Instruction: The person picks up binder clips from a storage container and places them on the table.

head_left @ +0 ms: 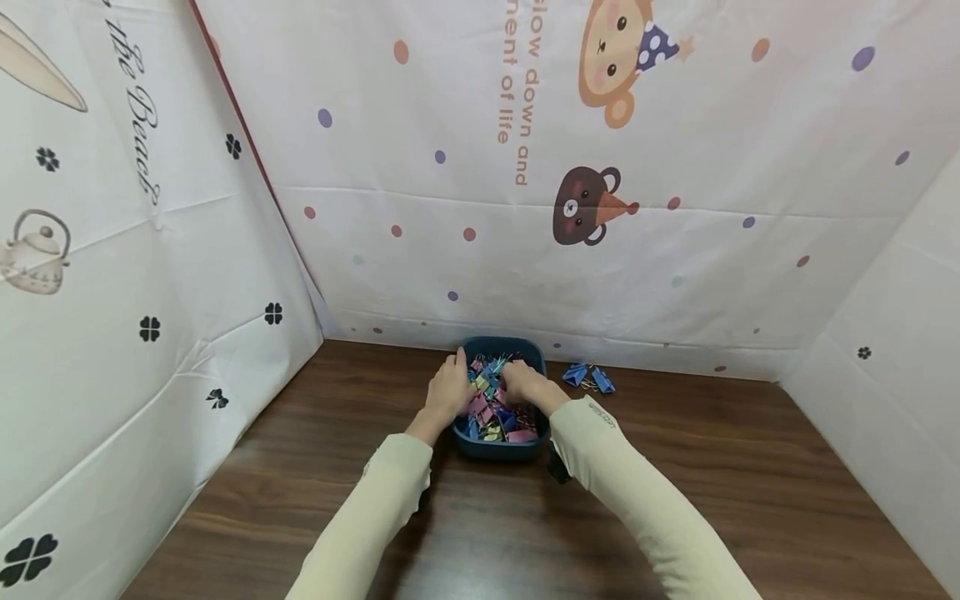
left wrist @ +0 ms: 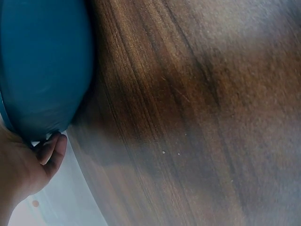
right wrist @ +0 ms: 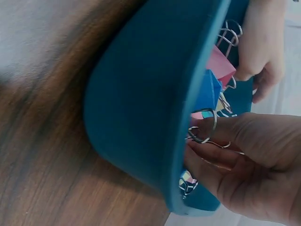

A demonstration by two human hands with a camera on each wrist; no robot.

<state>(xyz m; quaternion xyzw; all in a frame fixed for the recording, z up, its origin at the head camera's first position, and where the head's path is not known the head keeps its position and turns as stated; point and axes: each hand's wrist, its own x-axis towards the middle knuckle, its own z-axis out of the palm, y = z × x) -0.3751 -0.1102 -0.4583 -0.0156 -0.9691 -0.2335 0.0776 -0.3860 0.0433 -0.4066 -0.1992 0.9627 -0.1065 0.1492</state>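
A dark blue plastic tub (head_left: 497, 451) holds a heap of pink, blue, yellow and teal binder clips (head_left: 491, 408). At the tub's left rim, my left hand (head_left: 450, 385) grips the wall; its fingers (left wrist: 59, 149) curl at the edge in the left wrist view. My right hand (head_left: 522, 385) reaches inside over the right side, among the clips. Wire handles show between the thumb and fingers of this hand (right wrist: 263, 165) in the right wrist view. The rim hides the fingertips, so I cannot tell whether they pinch a clip.
Several blue binder clips (head_left: 588, 377) lie on the brown wood table (head_left: 675, 442) right of the tub. A small black object (head_left: 557, 467) shows by the right cuff. White printed cloth (head_left: 480, 250) hangs behind the tub, with more at both sides.
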